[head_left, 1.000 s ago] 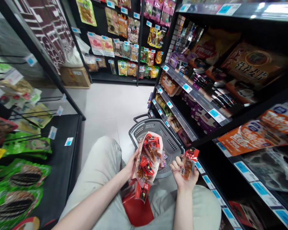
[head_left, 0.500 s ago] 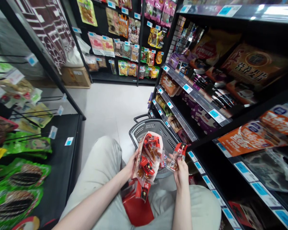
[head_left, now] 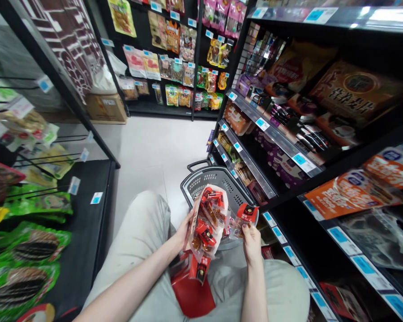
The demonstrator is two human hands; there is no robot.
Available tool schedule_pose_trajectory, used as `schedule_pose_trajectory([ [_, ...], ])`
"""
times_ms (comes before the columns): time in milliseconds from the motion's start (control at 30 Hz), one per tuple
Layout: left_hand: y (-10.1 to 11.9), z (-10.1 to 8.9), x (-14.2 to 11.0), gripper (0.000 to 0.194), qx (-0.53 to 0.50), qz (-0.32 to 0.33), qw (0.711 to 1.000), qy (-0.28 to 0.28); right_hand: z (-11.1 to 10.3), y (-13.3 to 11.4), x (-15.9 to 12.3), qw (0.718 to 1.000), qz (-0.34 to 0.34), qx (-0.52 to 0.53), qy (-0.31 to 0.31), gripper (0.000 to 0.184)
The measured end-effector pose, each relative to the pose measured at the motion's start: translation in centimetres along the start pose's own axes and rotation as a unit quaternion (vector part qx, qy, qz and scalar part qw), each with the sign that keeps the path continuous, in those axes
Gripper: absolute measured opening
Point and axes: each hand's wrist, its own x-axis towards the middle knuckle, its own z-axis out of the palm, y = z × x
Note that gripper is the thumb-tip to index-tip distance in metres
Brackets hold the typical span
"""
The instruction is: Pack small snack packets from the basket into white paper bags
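Observation:
My left hand (head_left: 184,230) is closed on the side of an open paper-edged box (head_left: 195,210) filled with small red-and-clear snack packets (head_left: 212,214). In my right hand (head_left: 251,241), pinched between thumb and fingers, is one snack packet (head_left: 246,213) with a red top and a clear lower part. It hangs just right of the box, over the grey shopping basket (head_left: 196,181). Another red packet (head_left: 199,267) sticks out below the box, above a red piece (head_left: 193,295) lying between my legs. The box hides much of the basket's inside.
Shelves with price tags and packaged food (head_left: 352,192) rise close on my right. A low black shelf (head_left: 90,214) with green snack bags (head_left: 36,243) stands on my left. Bags hang on a rack (head_left: 174,96) ahead, beside a cardboard box (head_left: 106,107). Pale floor (head_left: 151,147) lies between.
My right hand has turned and shifted slightly, so the packet in it now tilts left, closer to the box. My left hand and the box have stayed in place.

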Motion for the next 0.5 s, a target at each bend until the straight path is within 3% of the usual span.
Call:
schedule_pose_trajectory([
  [100,-0.1,0.1,-0.1,0.036,0.002,-0.005,1.000,0.004,0.5,-0.2,0.1,1.000,0.004,0.004,0.009,0.028],
  [233,0.0,-0.1,0.0,0.038,-0.008,-0.008,1.000,0.005,-0.4,1.0,1.1,0.993,0.049,0.034,0.098,0.037],
  [367,0.0,-0.3,0.3,0.036,-0.031,0.004,0.999,-0.010,-3.2,3.8,2.3,0.975,0.076,-0.155,0.139,0.030],
  [500,0.0,-0.2,0.2,0.033,-0.032,0.007,0.999,0.001,-4.7,6.1,2.9,0.964,0.062,-0.215,0.147,0.017],
])
